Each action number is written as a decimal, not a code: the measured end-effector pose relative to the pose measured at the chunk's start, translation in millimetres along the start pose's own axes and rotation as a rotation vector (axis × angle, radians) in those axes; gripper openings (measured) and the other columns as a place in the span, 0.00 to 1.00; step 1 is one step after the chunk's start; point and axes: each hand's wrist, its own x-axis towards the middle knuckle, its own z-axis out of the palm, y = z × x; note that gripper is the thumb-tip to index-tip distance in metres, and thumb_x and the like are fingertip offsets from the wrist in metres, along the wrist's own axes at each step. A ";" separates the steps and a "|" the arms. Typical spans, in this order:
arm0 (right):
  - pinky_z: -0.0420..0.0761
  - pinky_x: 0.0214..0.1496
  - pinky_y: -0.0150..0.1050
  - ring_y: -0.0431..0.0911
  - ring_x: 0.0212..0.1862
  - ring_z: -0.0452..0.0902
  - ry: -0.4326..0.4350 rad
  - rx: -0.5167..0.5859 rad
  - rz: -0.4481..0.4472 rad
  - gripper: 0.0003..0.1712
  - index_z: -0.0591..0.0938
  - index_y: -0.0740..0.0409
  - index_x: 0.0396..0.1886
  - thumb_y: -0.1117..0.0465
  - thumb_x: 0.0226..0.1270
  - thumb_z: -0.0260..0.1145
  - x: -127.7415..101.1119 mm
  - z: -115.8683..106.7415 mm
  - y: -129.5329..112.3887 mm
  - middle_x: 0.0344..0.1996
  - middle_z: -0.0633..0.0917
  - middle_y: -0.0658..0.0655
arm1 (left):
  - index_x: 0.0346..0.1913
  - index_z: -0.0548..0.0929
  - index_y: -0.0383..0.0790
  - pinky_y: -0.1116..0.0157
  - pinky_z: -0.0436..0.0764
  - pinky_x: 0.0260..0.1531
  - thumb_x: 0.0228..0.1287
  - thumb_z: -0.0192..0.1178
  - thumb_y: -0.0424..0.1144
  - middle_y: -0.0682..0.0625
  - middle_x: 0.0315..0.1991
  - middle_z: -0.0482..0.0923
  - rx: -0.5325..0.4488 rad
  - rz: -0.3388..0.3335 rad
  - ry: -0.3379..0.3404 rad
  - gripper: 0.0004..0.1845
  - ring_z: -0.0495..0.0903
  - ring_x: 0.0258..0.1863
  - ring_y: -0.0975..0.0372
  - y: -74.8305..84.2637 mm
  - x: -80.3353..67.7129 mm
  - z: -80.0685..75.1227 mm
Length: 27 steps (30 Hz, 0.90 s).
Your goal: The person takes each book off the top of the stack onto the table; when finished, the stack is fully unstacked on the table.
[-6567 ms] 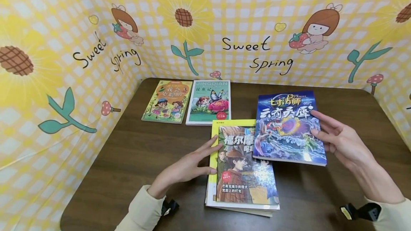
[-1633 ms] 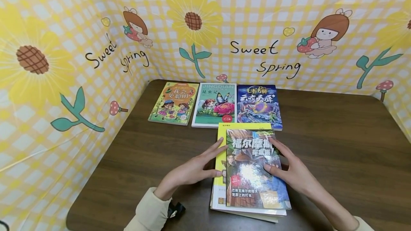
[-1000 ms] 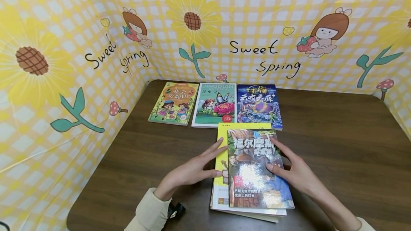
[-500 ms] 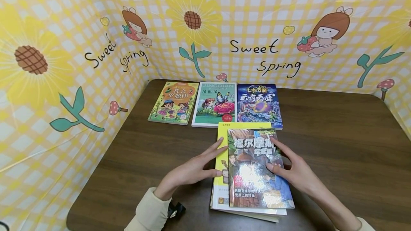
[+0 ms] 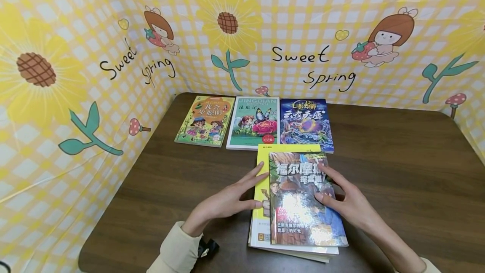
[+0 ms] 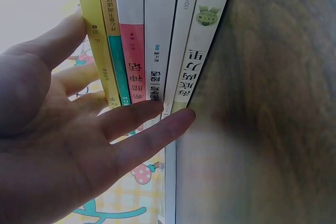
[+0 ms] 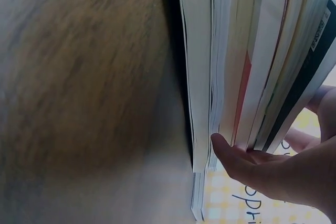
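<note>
Stack of books [image 5: 293, 205] on tabletop [image 5: 398, 172], at 6 o'clock of three laid-out books [image 5: 257, 122]; steadied by flat, straight-fingered left hand [image 5: 227, 201] at spines; top book [image 5: 305, 199] pinched at its edge by right hand [image 5: 350, 205]; best lifted level, lower books kept pressed.

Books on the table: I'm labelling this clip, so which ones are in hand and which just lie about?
In hand:
- stack of books, detective book on top
- left hand against its spines
- right hand at the top book's edge

Lying about:
- green book
- butterfly book
- blue book
- table
</note>
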 end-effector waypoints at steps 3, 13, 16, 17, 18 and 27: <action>0.73 0.53 0.65 0.72 0.68 0.54 -0.006 -0.003 0.003 0.38 0.64 0.46 0.73 0.49 0.66 0.66 0.2 -0.5 0.3 0.72 0.57 0.71 | 0.76 0.50 0.61 0.49 0.60 0.67 0.70 0.55 0.51 0.64 0.77 0.29 -0.005 -0.002 -0.001 0.37 0.45 0.74 0.56 1.1 -0.2 -0.8; 0.72 0.54 0.66 0.73 0.68 0.53 -0.008 -0.012 0.024 0.37 0.65 0.46 0.73 0.48 0.66 0.66 -0.7 -0.4 -0.9 0.71 0.56 0.72 | 0.76 0.50 0.61 0.49 0.60 0.67 0.70 0.55 0.51 0.63 0.77 0.29 0.004 -0.005 -0.003 0.37 0.45 0.74 0.55 1.0 -0.2 -0.6; 0.72 0.54 0.66 0.72 0.68 0.53 -0.008 -0.013 0.017 0.37 0.65 0.46 0.73 0.48 0.66 0.65 -0.9 -1.1 -0.7 0.71 0.58 0.72 | 0.76 0.50 0.60 0.50 0.60 0.67 0.70 0.55 0.51 0.63 0.77 0.29 0.005 -0.006 -0.003 0.37 0.45 0.74 0.56 1.6 -0.3 -0.9; 0.72 0.54 0.66 0.71 0.69 0.54 -0.007 -0.008 0.015 0.37 0.65 0.46 0.73 0.48 0.67 0.65 -1.0 -1.3 -0.3 0.71 0.58 0.71 | 0.76 0.50 0.60 0.50 0.60 0.67 0.70 0.55 0.51 0.63 0.77 0.29 0.005 -0.006 -0.002 0.37 0.45 0.74 0.56 1.6 -0.5 -1.0; 0.72 0.54 0.66 0.71 0.68 0.54 -0.008 -0.007 0.011 0.37 0.65 0.47 0.73 0.48 0.67 0.65 -1.2 -1.8 0.1 0.71 0.59 0.70 | 0.77 0.50 0.59 0.50 0.60 0.67 0.70 0.55 0.51 0.63 0.77 0.29 0.006 -0.007 -0.002 0.37 0.45 0.74 0.57 1.7 -0.5 -1.1; 0.69 0.57 0.66 0.70 0.68 0.56 -0.015 0.021 0.020 0.37 0.64 0.46 0.73 0.49 0.67 0.65 -3.1 -9.8 0.1 0.70 0.63 0.67 | 0.77 0.51 0.58 0.51 0.60 0.67 0.70 0.56 0.50 0.64 0.77 0.29 -0.002 -0.007 -0.003 0.37 0.44 0.74 0.58 2.6 -0.7 -1.5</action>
